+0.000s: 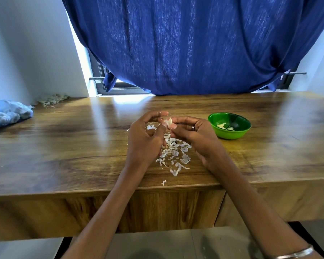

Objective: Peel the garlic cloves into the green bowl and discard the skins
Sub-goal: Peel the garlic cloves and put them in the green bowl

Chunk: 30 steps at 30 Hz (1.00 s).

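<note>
Clove: one garlic clove (169, 121) is pinched between the fingertips of both hands, held above the wooden table (64, 143), pale and partly covered by fingers.
Left hand: the left hand (146, 139) is curled, its thumb and forefinger closed on the clove's left side, the thumbnail pressed at the skin.
Right hand: the right hand (193, 135) is closed on the clove's right side with thumb and fingertips; a ring (193, 128) sits on one finger and a bangle (295, 254) on the wrist.
Skins: a loose pile of white skins (176, 154) lies on the table directly below and between the hands, with one stray flake (163, 182) nearer the table edge, toward the person.
Bowl: the green bowl (230, 134) stands just beyond and to the right of the right hand, holding a few pale peeled cloves (225, 126).
Far left: a blue plastic bag (7, 113) lies well away to the left of the left hand, with another small heap of scraps (51, 99) in the corner past it; what it is cannot be told.
Progress: some cloves look finished and in the bowl, so the peeling is under way.
Remaining: the held clove is not yet in the bowl, and the skins are not yet discarded; how many cloves remain cannot be told.
</note>
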Motion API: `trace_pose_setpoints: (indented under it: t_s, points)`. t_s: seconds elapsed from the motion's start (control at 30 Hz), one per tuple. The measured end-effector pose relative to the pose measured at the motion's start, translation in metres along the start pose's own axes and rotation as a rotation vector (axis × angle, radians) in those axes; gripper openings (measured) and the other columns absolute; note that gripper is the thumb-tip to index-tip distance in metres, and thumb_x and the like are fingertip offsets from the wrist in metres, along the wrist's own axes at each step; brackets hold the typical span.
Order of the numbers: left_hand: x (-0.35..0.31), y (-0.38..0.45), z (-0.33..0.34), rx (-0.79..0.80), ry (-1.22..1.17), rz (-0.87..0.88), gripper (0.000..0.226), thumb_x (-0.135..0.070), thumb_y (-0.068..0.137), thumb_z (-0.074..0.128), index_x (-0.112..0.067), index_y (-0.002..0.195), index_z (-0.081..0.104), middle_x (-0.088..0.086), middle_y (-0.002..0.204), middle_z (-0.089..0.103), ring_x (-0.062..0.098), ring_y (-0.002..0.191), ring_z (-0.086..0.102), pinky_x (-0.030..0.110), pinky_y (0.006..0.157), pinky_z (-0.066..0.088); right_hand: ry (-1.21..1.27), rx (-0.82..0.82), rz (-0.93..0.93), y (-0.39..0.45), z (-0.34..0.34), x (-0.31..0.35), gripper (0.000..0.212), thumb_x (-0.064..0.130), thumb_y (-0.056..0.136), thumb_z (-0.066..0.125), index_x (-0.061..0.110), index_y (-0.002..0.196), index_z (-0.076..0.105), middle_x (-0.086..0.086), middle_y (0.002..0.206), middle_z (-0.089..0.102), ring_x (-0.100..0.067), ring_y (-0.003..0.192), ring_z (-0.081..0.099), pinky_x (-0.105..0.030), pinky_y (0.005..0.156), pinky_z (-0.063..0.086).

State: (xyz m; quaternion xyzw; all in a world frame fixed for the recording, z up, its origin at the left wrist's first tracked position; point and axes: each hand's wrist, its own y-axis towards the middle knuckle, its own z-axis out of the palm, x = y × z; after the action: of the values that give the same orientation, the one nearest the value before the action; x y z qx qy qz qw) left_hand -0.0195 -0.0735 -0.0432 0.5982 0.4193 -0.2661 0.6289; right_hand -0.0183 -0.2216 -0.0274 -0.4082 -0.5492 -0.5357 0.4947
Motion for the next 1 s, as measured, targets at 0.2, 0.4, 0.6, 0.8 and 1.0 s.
trace_pose_setpoints:
  t_s: [0.2, 0.4, 0.6, 0.8, 1.0]
  points:
    - [-0.002, -0.001, -0.001, -0.066, 0.115, 0.019, 0.01, -0.021, 0.088, 0.078, -0.025, 0.097, 0.078, -0.012, 0.082, 0.074, 0.015, 0.054, 0.067, 0.044, 0.048, 0.057, 0.012, 0.027, -0.006, 0.0, 0.0, 0.0, 0.023, 0.013, 0.077, 0.078, 0.012, 0.1, 0.074, -0.008, 0.091, 0.078, -0.013, 0.08, 0.074, -0.024, 0.08, 0.059]
    - [-0.002, -0.003, -0.001, -0.146, 0.196, 0.077, 0.008, -0.022, 0.086, 0.081, -0.027, 0.088, 0.076, -0.012, 0.081, 0.074, 0.007, 0.056, 0.067, 0.042, 0.052, 0.058, -0.015, 0.028, -0.012, -0.001, 0.001, 0.0, 0.018, 0.008, 0.085, 0.075, 0.011, 0.103, 0.074, -0.014, 0.093, 0.077, -0.012, 0.078, 0.073, -0.02, 0.077, 0.058]
    - [0.006, 0.001, 0.001, -0.097, 0.189, 0.107, 0.005, -0.019, 0.09, 0.075, -0.023, 0.089, 0.072, -0.01, 0.088, 0.071, 0.015, 0.064, 0.066, 0.034, 0.06, 0.054, 0.036, 0.034, 0.008, -0.002, 0.001, 0.001, 0.019, 0.003, 0.088, 0.072, 0.016, 0.102, 0.074, -0.011, 0.094, 0.078, -0.012, 0.081, 0.073, -0.022, 0.081, 0.059]
    - [0.006, 0.002, 0.0, -0.066, 0.202, 0.142, 0.018, -0.008, 0.093, 0.069, -0.025, 0.087, 0.066, -0.012, 0.088, 0.067, 0.011, 0.054, 0.063, 0.025, 0.052, 0.048, 0.184, 0.046, 0.067, -0.001, 0.0, 0.003, 0.017, -0.003, 0.088, 0.069, 0.007, 0.101, 0.071, -0.007, 0.083, 0.077, -0.013, 0.075, 0.074, -0.019, 0.074, 0.06]
    - [0.004, 0.001, -0.001, -0.045, 0.174, 0.136, 0.014, -0.005, 0.095, 0.067, -0.019, 0.09, 0.067, -0.006, 0.089, 0.067, 0.01, 0.044, 0.061, 0.029, 0.039, 0.051, 0.229, 0.04, 0.083, 0.0, 0.0, 0.003, 0.013, -0.003, 0.088, 0.069, 0.001, 0.099, 0.071, -0.01, 0.082, 0.076, -0.014, 0.074, 0.074, -0.018, 0.071, 0.06]
